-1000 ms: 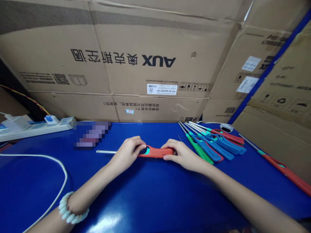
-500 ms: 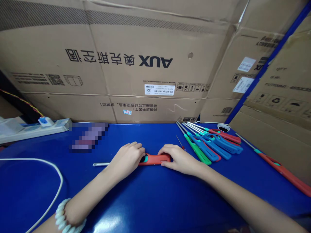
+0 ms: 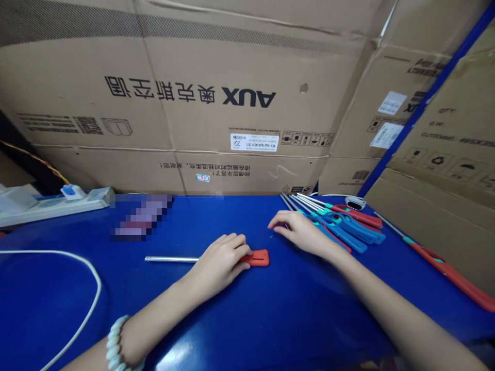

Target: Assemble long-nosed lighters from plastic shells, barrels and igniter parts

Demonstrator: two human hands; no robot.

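Observation:
A red long-nozzle lighter (image 3: 260,257) lies on the blue table (image 3: 240,319), its thin metal tube (image 3: 170,259) pointing left. My left hand (image 3: 222,263) rests flat over the lighter's handle, fingers together, covering most of it. My right hand (image 3: 299,231) has left the lighter and lies further right and back, fingers stretched toward a tiny thin pin-like object (image 3: 271,236) on the table. It is next to the pile of lighters (image 3: 340,224) in blue, green and red. I cannot make out anything held in it.
Large cardboard boxes (image 3: 216,98) wall off the back and right. A white power strip (image 3: 50,203) sits at the far left, a white cable (image 3: 88,304) loops across the left side. Another red lighter (image 3: 452,273) lies at the far right. A blurred patch (image 3: 139,216) sits behind the tube.
My right hand let go of the red lighter and moved right and back toward the pile. My left hand slid along the lighter, covering more of its handle.

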